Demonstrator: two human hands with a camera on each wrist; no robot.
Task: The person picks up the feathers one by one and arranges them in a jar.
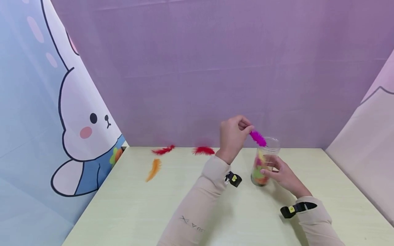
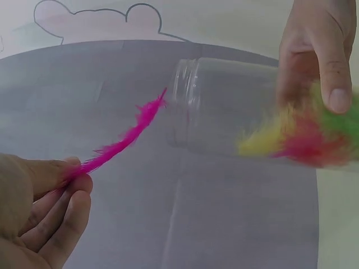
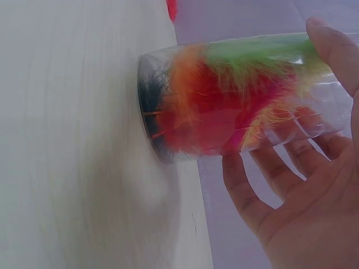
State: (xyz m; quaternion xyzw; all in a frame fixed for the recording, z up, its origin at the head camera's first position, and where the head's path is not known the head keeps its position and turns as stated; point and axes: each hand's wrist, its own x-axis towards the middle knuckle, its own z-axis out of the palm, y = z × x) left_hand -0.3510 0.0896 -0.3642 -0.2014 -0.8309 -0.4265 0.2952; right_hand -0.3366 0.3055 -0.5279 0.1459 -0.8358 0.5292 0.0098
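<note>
A magenta feather [image 1: 258, 138] is pinched at one end between the thumb and fingers of my left hand [image 1: 233, 136]. Its free tip points down at the mouth of a clear plastic jar [image 1: 272, 145], just by the rim. My right hand [image 1: 284, 175] grips the jar around its side, thumb on one face and fingers on the other. Inside the jar lie several feathers [image 3: 224, 101], with green, red, orange, yellow, magenta and dark ones showing through the wall. The jar's base is on the table, slightly tilted in the head view.
Two red feathers, a left one [image 1: 163, 150] and a right one [image 1: 204, 150], lie along the table's back edge. An orange feather [image 1: 153, 169] lies nearer on the pale table [image 1: 129, 208]. A purple cloth [image 1: 197, 75] stands behind, and a rabbit-print cloth [image 1: 83, 112] hangs at left.
</note>
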